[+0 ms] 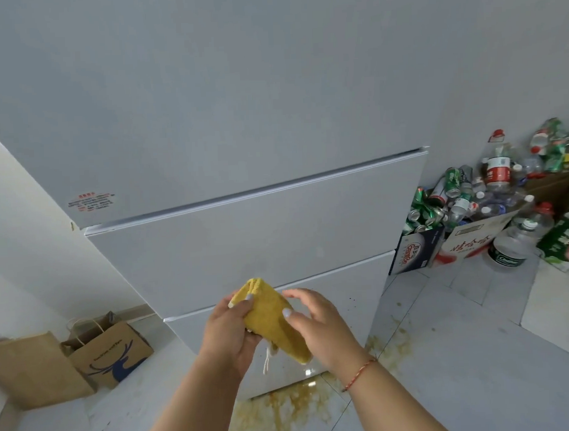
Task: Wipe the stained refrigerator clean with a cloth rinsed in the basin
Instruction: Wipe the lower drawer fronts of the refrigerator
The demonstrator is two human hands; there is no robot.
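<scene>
A tall white refrigerator [242,152] fills the upper and middle view, with two drawer fronts below its door. In front of the lower drawer I hold a folded yellow cloth [273,315] with a white loop hanging from it. My left hand [231,333] grips the cloth's left side, thumb on top. My right hand [316,320] pinches its right edge between thumb and fingers; a red string bracelet circles that wrist. A few dark specks show on the lower drawer at the right. No basin is in view.
Brownish-yellow spill [283,408] spreads over the tiled floor at the refrigerator's foot and right corner. Brown paper bags [110,350] stand on the floor at the left. Cardboard boxes heaped with empty bottles and cans [469,202] stand at the right.
</scene>
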